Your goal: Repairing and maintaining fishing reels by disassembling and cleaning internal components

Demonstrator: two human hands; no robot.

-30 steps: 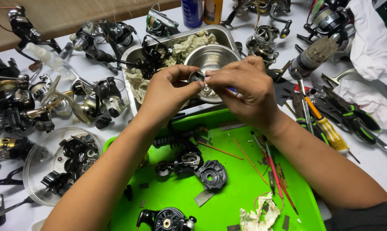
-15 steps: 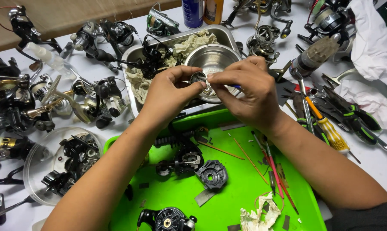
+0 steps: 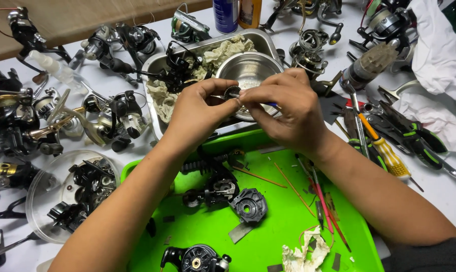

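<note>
Two hands are counted, the left hand (image 3: 198, 113) and the right hand (image 3: 288, 108), with one small gear (image 3: 232, 92) between them. One green tray (image 3: 283, 226), one metal pan (image 3: 160, 65), one steel bowl (image 3: 248, 68) and one clear round dish (image 3: 44, 189) are listed. One yellow-handled screwdriver (image 3: 384, 151) and two spray cans (image 3: 236, 12) are noted. Fishing reels on the desk (image 3: 102, 80) are too many and too overlapped for counting.
</note>
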